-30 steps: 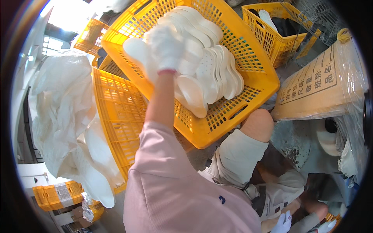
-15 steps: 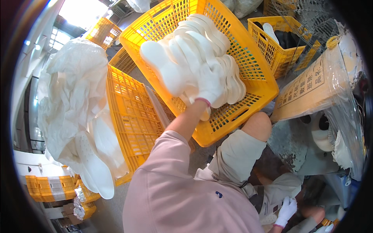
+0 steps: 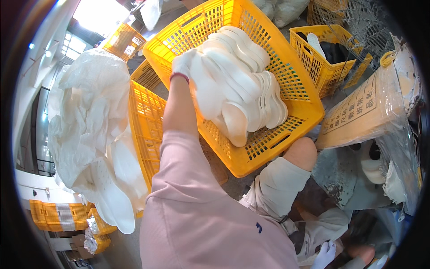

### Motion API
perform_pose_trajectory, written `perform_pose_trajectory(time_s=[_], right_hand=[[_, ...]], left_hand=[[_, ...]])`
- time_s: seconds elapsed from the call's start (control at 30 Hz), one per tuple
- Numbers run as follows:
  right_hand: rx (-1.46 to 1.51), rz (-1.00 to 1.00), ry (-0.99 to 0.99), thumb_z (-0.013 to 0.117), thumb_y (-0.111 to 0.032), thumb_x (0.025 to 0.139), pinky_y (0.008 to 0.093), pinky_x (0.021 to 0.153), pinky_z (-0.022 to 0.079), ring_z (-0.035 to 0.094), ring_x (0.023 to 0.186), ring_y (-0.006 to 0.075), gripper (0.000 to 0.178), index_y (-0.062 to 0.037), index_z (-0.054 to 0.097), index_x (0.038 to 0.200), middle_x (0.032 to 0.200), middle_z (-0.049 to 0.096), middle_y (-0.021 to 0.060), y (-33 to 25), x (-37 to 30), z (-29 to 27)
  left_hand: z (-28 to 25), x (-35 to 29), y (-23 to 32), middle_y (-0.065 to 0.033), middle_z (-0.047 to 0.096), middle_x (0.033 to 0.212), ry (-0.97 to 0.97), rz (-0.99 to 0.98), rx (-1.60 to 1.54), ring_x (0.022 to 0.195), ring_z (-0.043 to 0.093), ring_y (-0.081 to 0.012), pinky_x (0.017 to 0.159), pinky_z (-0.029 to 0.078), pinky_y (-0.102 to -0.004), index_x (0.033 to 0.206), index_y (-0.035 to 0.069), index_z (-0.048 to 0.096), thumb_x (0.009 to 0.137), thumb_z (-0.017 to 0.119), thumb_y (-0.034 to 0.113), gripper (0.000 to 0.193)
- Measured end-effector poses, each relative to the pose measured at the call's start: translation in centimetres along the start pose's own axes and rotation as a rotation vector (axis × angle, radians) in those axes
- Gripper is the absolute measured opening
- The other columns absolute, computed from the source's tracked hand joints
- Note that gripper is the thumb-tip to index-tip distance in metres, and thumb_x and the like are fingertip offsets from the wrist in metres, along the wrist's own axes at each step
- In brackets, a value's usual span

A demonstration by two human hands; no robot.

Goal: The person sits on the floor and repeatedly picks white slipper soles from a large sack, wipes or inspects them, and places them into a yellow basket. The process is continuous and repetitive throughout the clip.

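Note:
White shoe insoles [image 3: 228, 78] lie in overlapping rows inside a large yellow plastic basket [image 3: 301, 101] in front of me. My left hand [image 3: 182, 65], in a white glove with a dark pink cuff, reaches to the far left end of the rows. Its fingers curl over the end of an insole there. At the near end, one insole [image 3: 235, 121] lies with its rounded end toward me. Low in the view, by my lap, is my right hand [image 3: 325, 254], also gloved in white; the lower edge cuts it off, and its grip is unclear.
Left of the basket stands another yellow crate [image 3: 150, 121], with clear plastic bags [image 3: 89, 98] and white insoles [image 3: 114, 197] beside it. A smaller yellow basket [image 3: 324, 58] holds dark and white pieces at far right. A plastic-wrapped cardboard box [image 3: 358, 107] is near my knee.
My left hand has moved from the middle of the insoles to their far left end. One insole now shows at the near end. My right hand sits lower in the view.

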State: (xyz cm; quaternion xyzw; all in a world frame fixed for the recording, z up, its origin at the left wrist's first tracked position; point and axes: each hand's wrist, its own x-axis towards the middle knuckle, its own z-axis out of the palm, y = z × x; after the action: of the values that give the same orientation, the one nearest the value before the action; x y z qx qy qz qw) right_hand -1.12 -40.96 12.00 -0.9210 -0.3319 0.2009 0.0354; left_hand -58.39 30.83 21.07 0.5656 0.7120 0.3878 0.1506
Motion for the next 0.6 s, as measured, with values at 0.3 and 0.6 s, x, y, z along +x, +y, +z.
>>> perform_pose_trajectory(time_s=[0.3, 0.6], right_hand=[[0.033, -0.150, 0.188, 0.068, -0.024, 0.100, 0.0458, 0.099, 0.055, 0.072, 0.110, 0.0446, 0.040, 0.0097, 0.071, 0.121, 0.118, 0.075, 0.0278, -2.2, 6.5, -0.3], [0.343, -0.513, 0.218, 0.075, -0.013, 0.095, 0.0451, 0.098, 0.056, 0.072, 0.105, 0.0390, 0.027, 0.0021, 0.075, 0.117, 0.112, 0.076, 0.0211, -8.5, 2.1, 2.7]], left_hand=[[5.6, -24.5, 9.7, -0.0144, 0.067, 0.109, 0.098, 0.467, 0.052, 0.103, 0.067, -0.0332, 0.089, 0.055, -0.0460, 0.125, 0.002, 0.058, 0.096, 0.075, 0.026, 0.041], [12.8, -38.4, 14.1, -0.0302, 0.060, 0.133, -0.445, 0.647, -0.048, 0.124, 0.058, -0.0472, 0.109, 0.047, -0.0540, 0.151, 0.001, 0.051, 0.096, 0.071, 0.038, 0.070]])
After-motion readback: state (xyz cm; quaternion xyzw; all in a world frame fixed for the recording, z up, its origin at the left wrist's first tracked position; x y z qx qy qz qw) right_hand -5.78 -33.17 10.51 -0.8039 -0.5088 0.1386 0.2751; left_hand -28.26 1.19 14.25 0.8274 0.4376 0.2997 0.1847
